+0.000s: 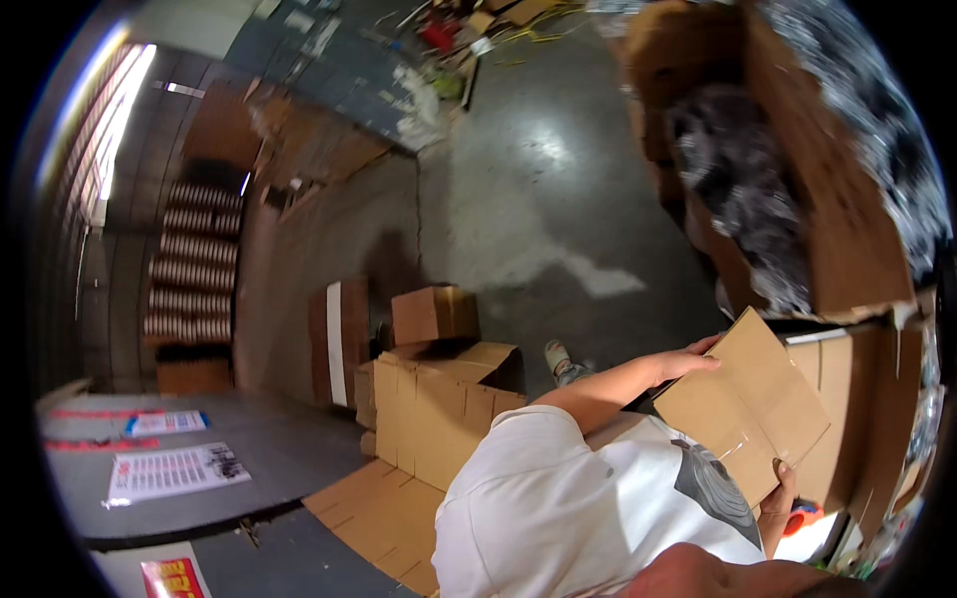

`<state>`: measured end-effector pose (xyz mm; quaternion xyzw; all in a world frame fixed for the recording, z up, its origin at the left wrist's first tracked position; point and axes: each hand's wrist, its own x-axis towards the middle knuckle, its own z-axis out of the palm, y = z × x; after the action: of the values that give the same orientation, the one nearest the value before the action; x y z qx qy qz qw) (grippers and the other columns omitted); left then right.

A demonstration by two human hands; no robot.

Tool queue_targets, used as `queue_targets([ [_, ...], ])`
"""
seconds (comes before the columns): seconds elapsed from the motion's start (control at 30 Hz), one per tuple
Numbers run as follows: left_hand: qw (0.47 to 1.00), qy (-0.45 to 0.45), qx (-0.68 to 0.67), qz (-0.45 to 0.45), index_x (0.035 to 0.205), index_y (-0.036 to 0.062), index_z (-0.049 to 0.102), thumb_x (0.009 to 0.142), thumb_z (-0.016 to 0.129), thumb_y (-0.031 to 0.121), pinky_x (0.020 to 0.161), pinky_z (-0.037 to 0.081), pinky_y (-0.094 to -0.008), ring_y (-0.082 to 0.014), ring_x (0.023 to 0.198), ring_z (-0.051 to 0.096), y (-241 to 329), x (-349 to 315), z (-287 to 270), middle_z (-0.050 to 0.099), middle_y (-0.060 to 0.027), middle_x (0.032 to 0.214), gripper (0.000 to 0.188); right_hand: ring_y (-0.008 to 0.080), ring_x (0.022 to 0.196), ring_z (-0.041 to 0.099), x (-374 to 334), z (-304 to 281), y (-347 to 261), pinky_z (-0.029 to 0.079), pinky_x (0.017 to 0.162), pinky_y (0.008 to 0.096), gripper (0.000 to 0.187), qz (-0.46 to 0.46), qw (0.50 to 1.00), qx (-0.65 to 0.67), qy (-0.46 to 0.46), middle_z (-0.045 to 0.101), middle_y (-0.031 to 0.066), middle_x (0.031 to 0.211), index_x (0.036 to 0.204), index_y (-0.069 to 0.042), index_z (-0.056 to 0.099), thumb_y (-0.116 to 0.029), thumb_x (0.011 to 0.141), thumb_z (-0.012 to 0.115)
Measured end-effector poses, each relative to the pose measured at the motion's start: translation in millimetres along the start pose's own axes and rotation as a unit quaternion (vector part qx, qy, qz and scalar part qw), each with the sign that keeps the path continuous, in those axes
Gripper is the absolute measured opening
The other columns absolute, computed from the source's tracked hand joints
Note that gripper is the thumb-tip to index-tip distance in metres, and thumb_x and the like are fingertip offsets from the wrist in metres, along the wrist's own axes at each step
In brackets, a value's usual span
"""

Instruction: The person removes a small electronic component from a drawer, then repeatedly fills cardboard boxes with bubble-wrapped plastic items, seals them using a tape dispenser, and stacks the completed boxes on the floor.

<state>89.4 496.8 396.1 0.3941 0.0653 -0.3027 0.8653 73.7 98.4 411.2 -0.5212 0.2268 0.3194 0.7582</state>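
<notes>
A flat, tan piece of cardboard (743,399), perhaps a folded carton, is between my two hands, tilted, with a crease and a shiny strip across it. My left hand (690,364) grips its upper left edge, fingers behind and thumb on the front. On the lower right edge, my right hand (778,493) holds it with the thumb on the face; the other fingers are mostly hidden. Just beyond the right hand lies an orange and blue object (802,516), too partly covered to name. Larger cardboard (837,389) stands behind the held piece.
A big carton (842,199) holds dark plastic-wrapped goods (738,169) at the upper right. An open carton (429,409) and a small box (434,314) stand behind me on the left. A grey surface (289,448) carries printed sheets. Scrap (478,25) lies on the far floor.
</notes>
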Motion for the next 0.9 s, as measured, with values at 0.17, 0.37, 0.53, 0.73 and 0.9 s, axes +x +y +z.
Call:
queue_targets([
  [0.17,0.984,0.071,-0.112,0.121,0.149,0.0157,0.004,0.093,0.052,0.034,0.112,0.017,-0.0372,-0.0181,0.14,0.014,-22,-148,-103,0.014,-0.0042,0.153,0.076,0.0251,0.099,0.058,50,182,33,0.05,0.084,0.0368,0.061,0.032,0.994,-0.055,-0.091,0.057,0.0108,0.108,0.126,-0.001,0.044,-0.021,0.071,0.062],
  [0.37,0.906,0.339,-0.238,0.088,0.141,0.015,0.034,0.093,0.042,0.051,0.101,0.035,-0.0414,-0.0183,0.124,0.043,0,-385,-154,0.044,-0.002,0.138,0.061,0.0288,0.116,0.048,84,447,114,0.046,0.093,0.0419,0.089,0.037,0.949,-0.128,-0.285,0.041,0.0108,0.132,0.143,-0.019,0.023,-0.017,0.063,0.062],
  [0.53,0.681,0.526,-0.367,0.354,0.124,0.0098,0.054,0.093,0.04,0.051,0.092,0.043,-0.0352,-0.0194,0.11,0.055,-58,-491,-226,0.059,-0.0055,0.119,0.054,0.0259,0.119,0.046,118,621,223,0.042,0.094,0.0364,0.098,0.134,0.88,-0.233,-0.392,0.043,0.0086,0.131,0.144,-0.02,0.021,-0.007,0.055,0.059],
  [0.73,0.444,0.608,-0.376,0.54,0.118,0.0018,0.055,0.095,0.036,0.044,0.09,0.044,-0.0358,-0.021,0.101,0.058,-104,-579,-310,0.062,-0.0091,0.111,0.051,0.027,0.11,0.053,169,751,352,0.046,0.088,0.0378,0.093,0.376,0.74,-0.316,-0.459,0.049,0.0087,0.122,0.138,-0.013,0.031,0.01,0.052,0.059],
  [0.9,0.335,0.615,-0.489,0.52,0.107,0.0018,0.056,0.093,0.036,0.032,0.087,0.045,-0.0373,-0.0242,0.101,0.057,-130,-628,-385,0.061,-0.0099,0.106,0.039,0.0269,0.107,0.054,218,810,467,0.048,0.084,0.04,0.084,0.473,0.654,-0.358,-0.469,0.051,0.0088,0.118,0.134,-0.015,0.036,0.015,0.06,0.06],
])
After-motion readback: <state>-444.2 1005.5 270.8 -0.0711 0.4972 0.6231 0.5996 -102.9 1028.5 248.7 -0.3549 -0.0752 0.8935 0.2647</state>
